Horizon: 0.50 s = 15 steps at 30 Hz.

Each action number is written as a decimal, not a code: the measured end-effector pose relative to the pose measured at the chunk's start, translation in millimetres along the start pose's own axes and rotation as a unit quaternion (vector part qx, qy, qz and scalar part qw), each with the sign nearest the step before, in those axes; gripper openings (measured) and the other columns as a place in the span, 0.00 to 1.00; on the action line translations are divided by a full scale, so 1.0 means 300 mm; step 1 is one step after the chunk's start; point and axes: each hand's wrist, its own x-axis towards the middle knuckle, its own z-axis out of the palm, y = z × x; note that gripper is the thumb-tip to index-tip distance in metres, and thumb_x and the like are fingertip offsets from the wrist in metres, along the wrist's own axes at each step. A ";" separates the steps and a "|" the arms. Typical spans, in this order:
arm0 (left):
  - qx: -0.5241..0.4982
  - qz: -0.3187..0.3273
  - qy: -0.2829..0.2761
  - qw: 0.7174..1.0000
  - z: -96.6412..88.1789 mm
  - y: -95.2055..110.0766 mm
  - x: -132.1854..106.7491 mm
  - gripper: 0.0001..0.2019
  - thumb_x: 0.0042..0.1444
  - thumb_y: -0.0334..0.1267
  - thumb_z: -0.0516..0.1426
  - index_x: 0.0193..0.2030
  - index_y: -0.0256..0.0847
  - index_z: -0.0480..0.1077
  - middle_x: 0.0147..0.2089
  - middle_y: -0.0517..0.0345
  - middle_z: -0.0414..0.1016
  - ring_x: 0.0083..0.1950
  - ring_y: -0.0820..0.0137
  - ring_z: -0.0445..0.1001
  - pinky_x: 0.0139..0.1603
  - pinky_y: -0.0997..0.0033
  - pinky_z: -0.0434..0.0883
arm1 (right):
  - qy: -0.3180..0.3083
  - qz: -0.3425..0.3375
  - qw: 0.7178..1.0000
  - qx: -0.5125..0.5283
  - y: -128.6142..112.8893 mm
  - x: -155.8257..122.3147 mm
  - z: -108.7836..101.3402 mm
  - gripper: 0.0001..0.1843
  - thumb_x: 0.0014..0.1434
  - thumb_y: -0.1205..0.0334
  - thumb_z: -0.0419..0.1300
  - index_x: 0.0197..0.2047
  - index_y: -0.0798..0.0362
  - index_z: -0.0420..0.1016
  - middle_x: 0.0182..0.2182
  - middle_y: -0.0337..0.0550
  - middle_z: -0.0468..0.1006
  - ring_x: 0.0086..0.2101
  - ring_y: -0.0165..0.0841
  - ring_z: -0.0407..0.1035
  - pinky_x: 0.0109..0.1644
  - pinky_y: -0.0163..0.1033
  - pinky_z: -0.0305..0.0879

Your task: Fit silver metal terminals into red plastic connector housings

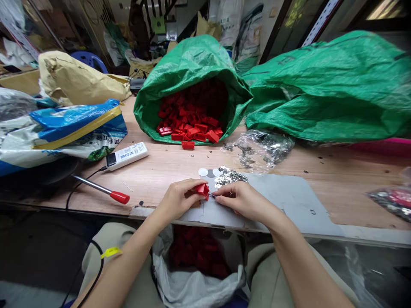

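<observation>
Between the thumb and fingers of my left hand [180, 197] is a small red plastic housing [202, 190], its open end turned to the right. My right hand [236, 197] pinches a small metal piece [212, 195] at that end; whether it is inside the housing I cannot tell. Just behind my right hand, a pile of small shiny metal pieces [229, 176] lies on a grey mat [282, 196]. Farther back, a green woven sack [192, 55] lies with its mouth toward me, full of red plastic housings [192, 124].
A white bag [199, 286] with red pieces hangs open between my knees. A red-tipped lever [119, 196] and a white cabled device [127, 156] are at left. Behind the mat is a clear bag of metal pieces [263, 147]; another green sack [330, 94] fills the back right.
</observation>
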 end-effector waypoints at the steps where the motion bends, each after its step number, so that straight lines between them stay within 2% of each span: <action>1: 0.001 0.001 0.000 1.000 0.000 -0.001 -0.001 0.15 0.61 0.34 0.60 0.54 0.42 0.75 0.47 0.55 0.80 0.47 0.67 0.77 0.49 0.71 0.71 | 0.009 -0.004 1.000 -0.013 -0.001 0.001 0.003 0.15 0.57 0.57 0.60 0.42 0.52 0.86 0.24 0.40 0.79 0.19 0.29 0.63 0.24 0.34 0.57; 4: 0.003 0.001 -0.002 1.000 0.002 -0.002 -0.003 0.14 0.61 0.35 0.60 0.54 0.43 0.75 0.47 0.55 0.80 0.47 0.66 0.78 0.50 0.70 0.71 | 0.025 -0.015 0.999 -0.030 -0.004 0.002 0.009 0.14 0.57 0.57 0.61 0.40 0.52 0.86 0.27 0.42 0.81 0.22 0.31 0.66 0.26 0.34 0.58; 10: 0.008 0.000 -0.002 1.000 0.002 0.001 -0.002 0.15 0.61 0.34 0.60 0.54 0.43 0.74 0.48 0.55 0.80 0.48 0.66 0.77 0.51 0.70 0.71 | 0.013 -0.023 1.000 -0.005 -0.006 0.000 0.002 0.14 0.57 0.56 0.60 0.39 0.51 0.86 0.25 0.41 0.80 0.22 0.32 0.65 0.26 0.35 0.58; 15: 0.015 0.003 -0.002 1.000 0.002 0.004 -0.002 0.14 0.62 0.34 0.59 0.54 0.43 0.74 0.48 0.54 0.80 0.49 0.66 0.78 0.51 0.69 0.71 | 0.027 -0.019 0.999 -0.001 0.005 0.007 0.005 0.14 0.56 0.56 0.61 0.39 0.51 0.86 0.29 0.43 0.83 0.28 0.36 0.72 0.29 0.36 0.62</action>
